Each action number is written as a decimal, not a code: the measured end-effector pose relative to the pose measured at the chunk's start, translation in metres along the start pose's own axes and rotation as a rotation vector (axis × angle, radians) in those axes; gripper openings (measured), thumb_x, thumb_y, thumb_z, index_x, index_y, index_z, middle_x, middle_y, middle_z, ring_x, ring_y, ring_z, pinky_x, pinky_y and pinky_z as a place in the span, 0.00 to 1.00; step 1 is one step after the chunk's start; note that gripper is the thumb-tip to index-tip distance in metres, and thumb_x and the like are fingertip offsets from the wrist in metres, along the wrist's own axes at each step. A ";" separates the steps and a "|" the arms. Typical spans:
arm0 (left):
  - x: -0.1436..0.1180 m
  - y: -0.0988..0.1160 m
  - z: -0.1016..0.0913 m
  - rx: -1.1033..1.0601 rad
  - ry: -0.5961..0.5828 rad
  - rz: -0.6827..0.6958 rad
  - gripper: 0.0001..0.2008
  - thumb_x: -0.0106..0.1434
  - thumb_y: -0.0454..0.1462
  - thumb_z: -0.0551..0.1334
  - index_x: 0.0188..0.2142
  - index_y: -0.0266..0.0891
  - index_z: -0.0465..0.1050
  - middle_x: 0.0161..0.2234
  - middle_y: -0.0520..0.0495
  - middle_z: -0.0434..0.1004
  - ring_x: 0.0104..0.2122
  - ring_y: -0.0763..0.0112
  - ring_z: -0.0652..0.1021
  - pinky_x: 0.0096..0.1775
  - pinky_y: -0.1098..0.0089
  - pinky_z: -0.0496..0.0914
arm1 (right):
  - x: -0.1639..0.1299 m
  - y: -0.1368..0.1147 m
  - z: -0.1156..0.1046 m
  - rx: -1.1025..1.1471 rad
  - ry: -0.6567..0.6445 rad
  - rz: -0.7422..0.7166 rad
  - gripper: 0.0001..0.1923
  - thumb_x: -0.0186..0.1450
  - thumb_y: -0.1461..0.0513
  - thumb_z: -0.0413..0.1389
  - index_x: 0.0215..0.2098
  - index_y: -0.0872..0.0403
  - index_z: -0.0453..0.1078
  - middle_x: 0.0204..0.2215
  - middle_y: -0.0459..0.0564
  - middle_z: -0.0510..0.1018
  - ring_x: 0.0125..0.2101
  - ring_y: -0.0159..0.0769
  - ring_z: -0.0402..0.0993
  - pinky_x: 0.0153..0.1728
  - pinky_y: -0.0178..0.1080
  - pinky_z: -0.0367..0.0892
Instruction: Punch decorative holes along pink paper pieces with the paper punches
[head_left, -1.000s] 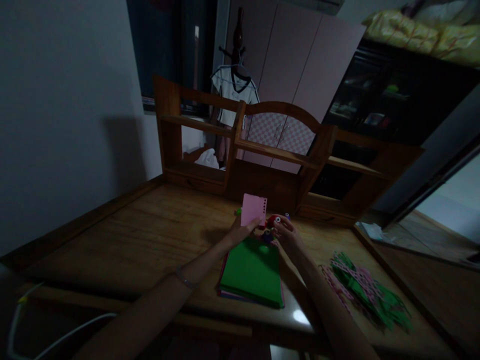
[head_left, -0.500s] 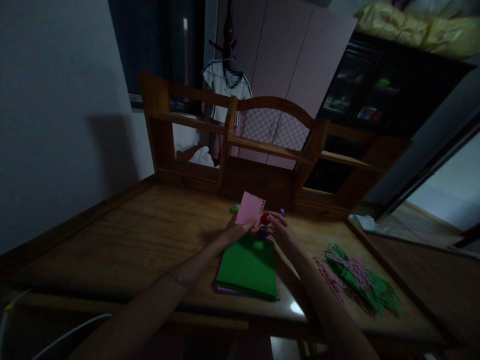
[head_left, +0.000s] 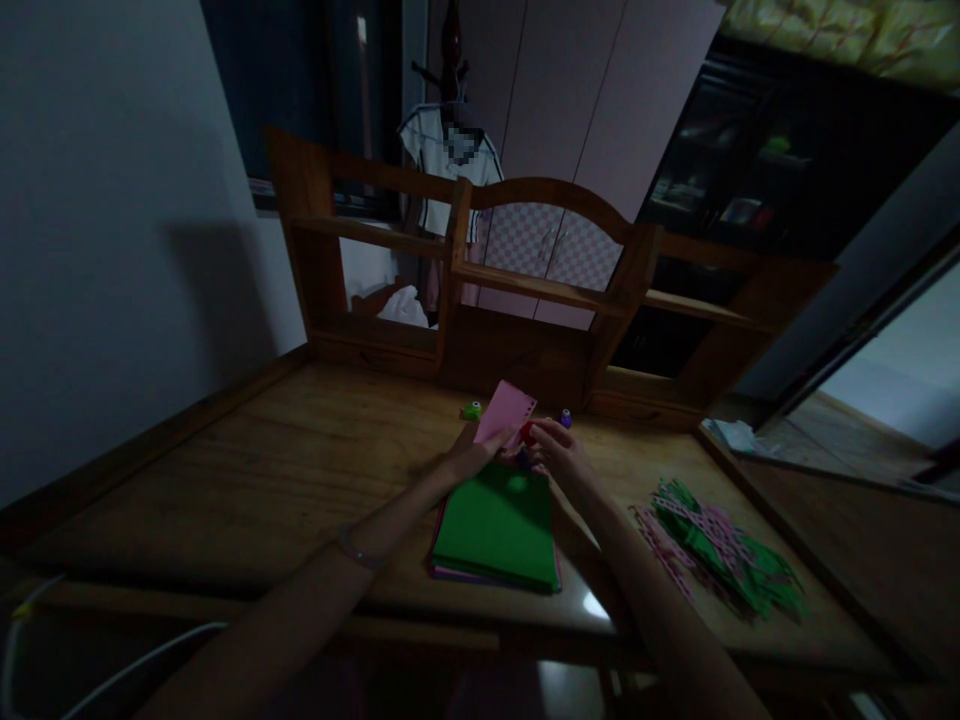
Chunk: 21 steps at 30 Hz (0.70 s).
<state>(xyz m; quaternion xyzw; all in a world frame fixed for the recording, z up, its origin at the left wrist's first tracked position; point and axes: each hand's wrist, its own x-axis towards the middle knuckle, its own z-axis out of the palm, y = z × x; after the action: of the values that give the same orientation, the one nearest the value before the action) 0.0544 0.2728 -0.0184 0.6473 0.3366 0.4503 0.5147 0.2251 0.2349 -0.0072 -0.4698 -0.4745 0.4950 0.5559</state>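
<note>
My left hand pinches a small pink paper sheet with a row of holes along its right edge, held tilted above the desk. My right hand grips a small red punch right at the sheet's lower right edge. Both hands hover over the far end of a stack of coloured paper with a green sheet on top. A small green punch lies left of the pink sheet and a small purple punch just beyond my right hand.
A heap of punched green and pink paper strips lies at the right on the wooden desk. A wooden shelf unit rises at the desk's back. A white cable runs along the lower left.
The pink sheet has tilted further to the right and sits a little lower. My hands stay together at the red punch. The view has shifted slightly.
</note>
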 end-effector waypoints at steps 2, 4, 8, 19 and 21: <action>0.000 0.001 -0.001 0.086 0.014 0.014 0.23 0.60 0.52 0.56 0.39 0.34 0.75 0.34 0.44 0.78 0.33 0.64 0.77 0.32 0.70 0.70 | -0.001 -0.001 0.001 -0.056 0.015 -0.008 0.20 0.51 0.50 0.64 0.39 0.52 0.73 0.29 0.48 0.78 0.23 0.30 0.72 0.22 0.33 0.63; 0.000 0.004 -0.002 0.171 0.021 0.056 0.23 0.61 0.52 0.54 0.37 0.34 0.75 0.32 0.45 0.78 0.32 0.65 0.76 0.30 0.71 0.69 | -0.003 -0.002 0.003 -0.096 0.005 -0.003 0.20 0.50 0.51 0.64 0.38 0.52 0.74 0.31 0.48 0.78 0.25 0.32 0.73 0.24 0.34 0.64; 0.000 0.010 -0.004 0.302 -0.009 0.174 0.22 0.64 0.50 0.51 0.34 0.36 0.75 0.30 0.48 0.77 0.31 0.68 0.75 0.31 0.73 0.67 | -0.008 -0.006 0.005 -0.132 -0.035 0.014 0.22 0.50 0.51 0.64 0.41 0.50 0.73 0.32 0.48 0.78 0.27 0.34 0.74 0.27 0.35 0.63; 0.000 0.010 -0.004 0.383 -0.038 0.306 0.21 0.66 0.49 0.50 0.38 0.36 0.74 0.33 0.47 0.76 0.31 0.70 0.73 0.32 0.73 0.64 | -0.011 -0.006 0.007 -0.166 -0.192 -0.077 0.16 0.53 0.54 0.62 0.37 0.53 0.72 0.28 0.46 0.76 0.24 0.30 0.68 0.25 0.33 0.60; 0.000 0.011 -0.005 0.390 -0.054 0.301 0.21 0.66 0.49 0.50 0.38 0.36 0.74 0.32 0.47 0.75 0.31 0.70 0.72 0.32 0.73 0.64 | -0.011 -0.007 0.008 -0.180 -0.193 -0.078 0.16 0.53 0.53 0.62 0.36 0.53 0.72 0.27 0.45 0.75 0.23 0.29 0.67 0.24 0.33 0.59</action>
<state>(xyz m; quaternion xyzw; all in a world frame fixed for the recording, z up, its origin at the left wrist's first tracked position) 0.0495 0.2718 -0.0078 0.7891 0.3030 0.4310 0.3158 0.2174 0.2235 0.0000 -0.4490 -0.5862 0.4715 0.4821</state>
